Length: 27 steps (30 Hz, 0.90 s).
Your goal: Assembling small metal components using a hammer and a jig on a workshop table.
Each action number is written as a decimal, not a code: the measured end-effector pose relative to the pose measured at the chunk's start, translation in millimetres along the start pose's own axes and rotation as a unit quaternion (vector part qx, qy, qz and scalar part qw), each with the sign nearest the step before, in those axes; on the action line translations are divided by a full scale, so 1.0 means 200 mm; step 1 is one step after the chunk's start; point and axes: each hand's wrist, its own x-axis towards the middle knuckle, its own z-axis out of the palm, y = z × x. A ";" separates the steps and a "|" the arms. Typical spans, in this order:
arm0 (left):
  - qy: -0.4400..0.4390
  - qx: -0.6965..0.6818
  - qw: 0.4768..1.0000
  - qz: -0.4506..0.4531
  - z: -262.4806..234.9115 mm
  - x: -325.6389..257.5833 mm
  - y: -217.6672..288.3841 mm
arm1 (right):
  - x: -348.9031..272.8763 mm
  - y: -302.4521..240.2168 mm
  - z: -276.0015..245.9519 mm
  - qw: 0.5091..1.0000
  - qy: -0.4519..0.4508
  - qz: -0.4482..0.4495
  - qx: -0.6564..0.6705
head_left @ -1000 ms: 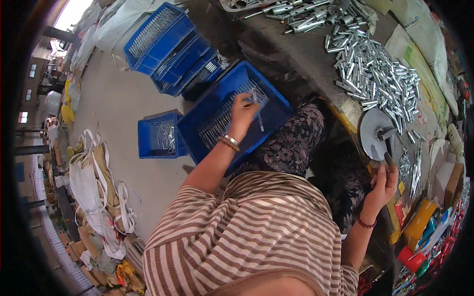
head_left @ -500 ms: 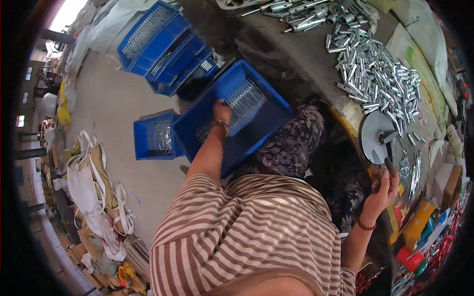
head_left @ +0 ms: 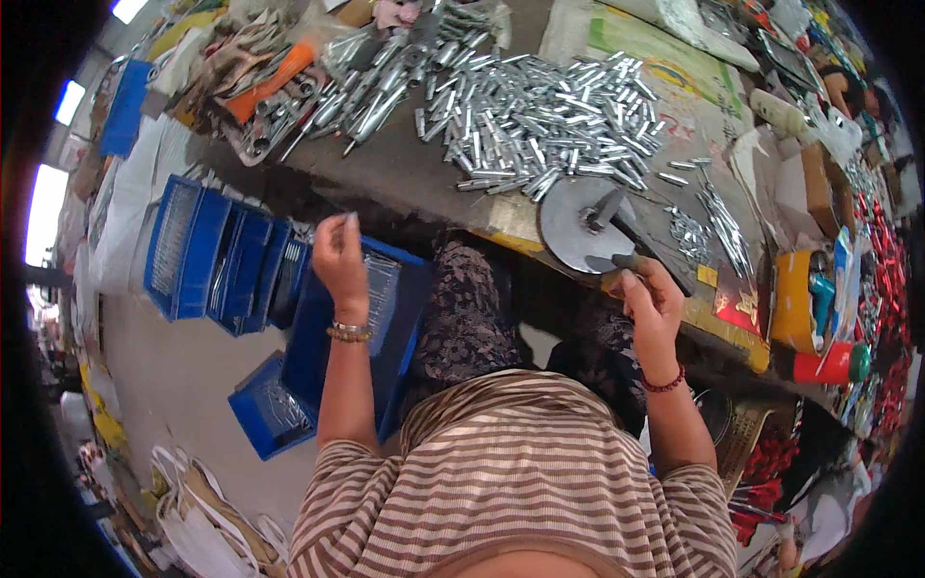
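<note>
My left hand [head_left: 339, 270] is raised over the near blue bin [head_left: 310, 337], its fingers curled and pressed together. A small greyish tip shows at its fingers; what they hold, if anything, is too small to name. Rows of thin metal pieces [head_left: 382, 289] lie in that bin. At the bench edge, my right hand [head_left: 657, 313] has thumb and fingers drawn together beside the rim of a round metal disc [head_left: 568, 226]. Its fingertips look dark, and I cannot make out what is between them. A dark bar [head_left: 655, 252] slants across the disc just above this hand.
A heap of shiny metal tubes [head_left: 540, 120] covers the bench behind the disc. Longer metal tools [head_left: 381, 101] lie to its left. More blue bins [head_left: 217, 250] stand at the left, and a small blue bin [head_left: 258, 438] is on the floor. A yellow container [head_left: 795, 294] stands right.
My left hand has come up out of the blue bin toward the bench. The view has swung right toward the bench. My right hand stays by the disc.
</note>
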 end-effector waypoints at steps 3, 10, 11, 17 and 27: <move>-0.145 -0.024 0.969 0.197 0.21 -0.02 0.58 | 0.01 0.03 -0.01 1.000 -0.009 -0.021 -0.020; -0.226 0.168 0.900 0.333 0.60 -0.08 0.86 | -0.04 -0.04 -0.06 0.998 -0.043 -0.048 -0.026; -0.256 0.164 0.902 0.305 0.62 -0.06 0.84 | -0.05 -0.07 -0.10 0.993 -0.041 -0.075 -0.086; -0.317 0.082 0.922 0.206 0.65 -0.08 0.88 | 0.11 -0.06 -0.44 0.914 0.135 -0.164 -0.344; -0.452 -0.224 0.859 -0.091 0.54 -0.32 0.93 | 0.36 0.05 -0.71 0.755 0.138 -0.102 -0.633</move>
